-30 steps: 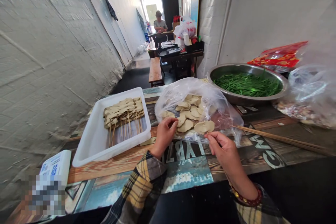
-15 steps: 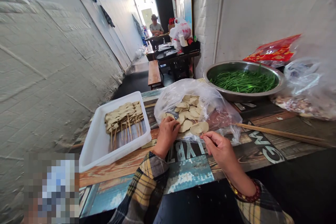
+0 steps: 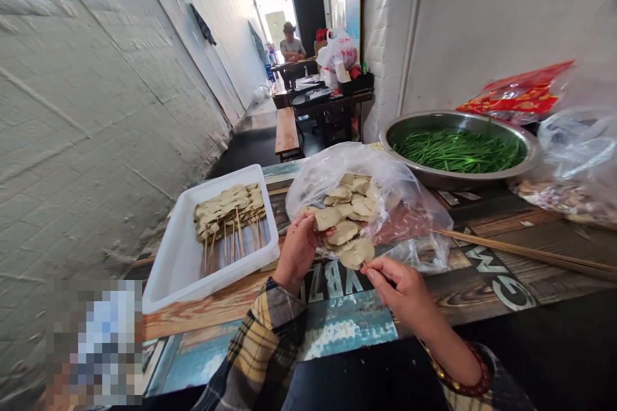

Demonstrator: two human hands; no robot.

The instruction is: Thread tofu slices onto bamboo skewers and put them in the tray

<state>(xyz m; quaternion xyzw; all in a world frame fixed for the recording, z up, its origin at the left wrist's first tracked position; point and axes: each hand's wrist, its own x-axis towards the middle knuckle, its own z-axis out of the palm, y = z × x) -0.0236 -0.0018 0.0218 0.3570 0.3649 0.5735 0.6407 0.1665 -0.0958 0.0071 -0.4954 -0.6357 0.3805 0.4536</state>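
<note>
My left hand [image 3: 299,245] grips a thin beige oval slice [image 3: 326,219] at the near left edge of an opened clear plastic bag [image 3: 308,183]. Between the fingertips of my right hand [image 3: 395,284] is a bamboo skewer, mostly hidden by the hand, with a beige slice [image 3: 357,253] threaded on its tip. More such slices [image 3: 359,196] lie piled in the bag's mouth. To the left stands a white plastic tray [image 3: 166,270] holding rows of finished-looking skewers [image 3: 229,212] with slices on them, sticks pointing toward me.
Loose bamboo skewers [image 3: 525,252] lie on the table at right. Behind them sit a steel bowl [image 3: 533,164] of green chives [image 3: 457,149], a red package [image 3: 518,91] and a clear bag [image 3: 573,160] of pale pinkish pieces. A person [image 3: 292,45] sits far back, past a bench [image 3: 287,131].
My left hand has lifted a slice from the bag's edge. The right hand has drawn the skewer and its slice slightly nearer to me and left. The view has shifted a little.
</note>
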